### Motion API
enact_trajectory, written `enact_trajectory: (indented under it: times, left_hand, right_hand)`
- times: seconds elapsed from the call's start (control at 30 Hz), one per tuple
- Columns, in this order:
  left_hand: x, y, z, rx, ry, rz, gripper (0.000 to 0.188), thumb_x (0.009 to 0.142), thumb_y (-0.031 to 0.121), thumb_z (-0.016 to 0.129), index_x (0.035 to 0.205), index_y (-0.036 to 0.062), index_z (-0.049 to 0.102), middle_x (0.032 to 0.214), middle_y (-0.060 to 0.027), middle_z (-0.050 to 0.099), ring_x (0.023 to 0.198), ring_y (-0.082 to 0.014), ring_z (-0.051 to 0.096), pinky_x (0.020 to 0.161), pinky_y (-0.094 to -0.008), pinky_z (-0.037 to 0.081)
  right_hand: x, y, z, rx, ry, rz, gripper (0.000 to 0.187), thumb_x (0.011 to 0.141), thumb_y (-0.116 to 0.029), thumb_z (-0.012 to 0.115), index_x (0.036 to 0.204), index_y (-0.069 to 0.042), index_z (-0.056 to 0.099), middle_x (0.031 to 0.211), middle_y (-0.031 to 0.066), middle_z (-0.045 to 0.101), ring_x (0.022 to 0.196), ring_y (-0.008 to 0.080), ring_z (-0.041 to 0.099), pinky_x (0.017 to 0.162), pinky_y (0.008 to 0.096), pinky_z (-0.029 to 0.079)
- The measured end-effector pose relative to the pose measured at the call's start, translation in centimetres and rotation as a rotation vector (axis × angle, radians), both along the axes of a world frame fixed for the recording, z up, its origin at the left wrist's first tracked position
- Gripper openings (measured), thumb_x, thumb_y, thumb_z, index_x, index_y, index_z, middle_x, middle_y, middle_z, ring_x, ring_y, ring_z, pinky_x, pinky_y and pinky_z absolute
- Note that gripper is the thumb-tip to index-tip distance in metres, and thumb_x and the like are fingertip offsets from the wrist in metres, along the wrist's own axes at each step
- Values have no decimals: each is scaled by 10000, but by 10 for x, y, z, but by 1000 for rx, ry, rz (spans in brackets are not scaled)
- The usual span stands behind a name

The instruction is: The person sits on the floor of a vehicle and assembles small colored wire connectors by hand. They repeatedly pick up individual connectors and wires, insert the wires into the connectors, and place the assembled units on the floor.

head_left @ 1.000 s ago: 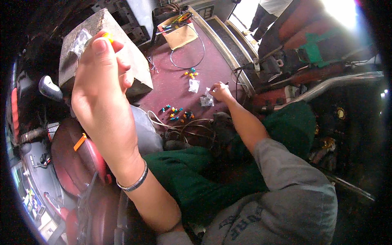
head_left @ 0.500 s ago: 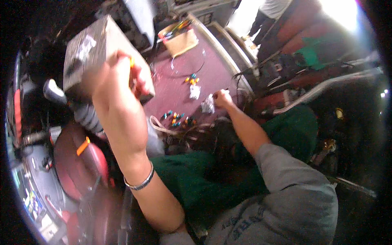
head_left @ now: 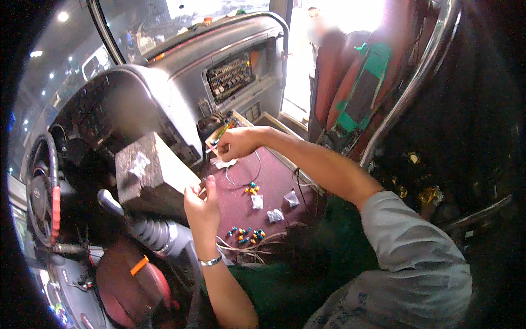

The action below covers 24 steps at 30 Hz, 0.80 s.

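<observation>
My left hand (head_left: 201, 211) is beside the right edge of a wooden block (head_left: 139, 170), thumb up and fingers curled; a thin thing may be between them, too small to name. Over a small box of tools (head_left: 215, 136) my right hand (head_left: 239, 143) reaches with bent, closed fingers; what they hold is hidden. White packing (head_left: 223, 163) shows just under that hand. On the dark red surface (head_left: 274, 175) are small clear bags (head_left: 275, 215), a cluster of orange and teal connectors (head_left: 252, 188), and several more loose connectors (head_left: 246, 236) nearer to me.
A gear lever (head_left: 109, 202) stands left of the block, with a steering wheel (head_left: 43, 192) farther left. An open fuse panel (head_left: 230, 78) is in the dashboard ahead. Cables (head_left: 252, 252) lie near my legs. A metal rail (head_left: 408, 88) rises at right. Someone stands beyond the doorway.
My view has swung up toward the dashboard. My right hand has left the small bags and moved to the tool box. My left hand has come down from above the wooden block to its side.
</observation>
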<state>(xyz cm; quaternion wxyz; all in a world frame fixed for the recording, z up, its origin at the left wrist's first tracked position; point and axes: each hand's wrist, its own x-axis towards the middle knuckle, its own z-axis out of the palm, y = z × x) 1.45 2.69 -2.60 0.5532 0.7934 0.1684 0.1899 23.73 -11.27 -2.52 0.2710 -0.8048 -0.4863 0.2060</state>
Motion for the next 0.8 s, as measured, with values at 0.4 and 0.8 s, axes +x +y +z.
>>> enact_trajectory:
  times: [0.4, 0.8]
  left_hand:
    - [-4, -41, 29, -520, -230, -98, 308, 998, 149, 732, 908, 58, 452, 949, -68, 631, 849, -121, 647, 811, -338, 657]
    - [-1, -56, 28, -435, -322, 6, 425, 989, 99, 740, 845, 152, 343, 840, 9, 593, 699, -35, 546, 713, -269, 613]
  right_hand:
    - [-113, -67, 56, 678, 11, -39, 174, 930, -194, 717, 973, -26, 703, 901, 97, 644, 806, 224, 660, 721, 349, 526]
    - [-94, -88, 57, 708, -52, 157, 157, 921, -96, 690, 1037, -31, 774, 990, 137, 720, 852, 258, 716, 762, 374, 578]
